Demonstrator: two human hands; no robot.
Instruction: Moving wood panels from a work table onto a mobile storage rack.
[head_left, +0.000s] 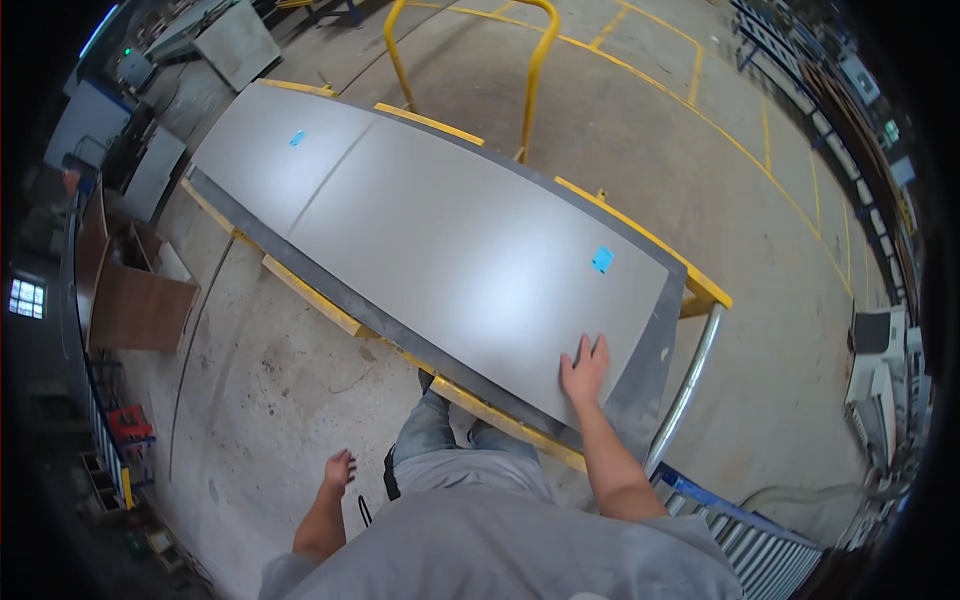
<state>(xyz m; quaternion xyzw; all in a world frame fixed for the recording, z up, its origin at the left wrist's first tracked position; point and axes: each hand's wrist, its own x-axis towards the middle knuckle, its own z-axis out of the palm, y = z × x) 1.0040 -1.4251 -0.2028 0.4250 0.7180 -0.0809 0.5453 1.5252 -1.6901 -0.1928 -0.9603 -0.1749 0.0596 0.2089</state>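
A long, smooth light-grey sheet panel [430,230] lies across a yellow-framed cart, on top of a dark grey board [645,350] that shows along its edges. My right hand [585,370] rests flat on the panel near its right end, fingers apart and holding nothing. Just beyond that hand is a blue sticker [602,260]; a second blue sticker [297,139] marks the far left part. My left hand [340,468] hangs away from the panel at my left side, its fingers loosely bent with nothing seen in them.
The cart's yellow frame [480,405] runs along the panel's near side, close to my legs. A yellow hoop rail [540,70] rises behind it. At the right end are a metal roller [690,385] and a roller conveyor [740,525]. A brown wooden cabinet [140,300] stands left.
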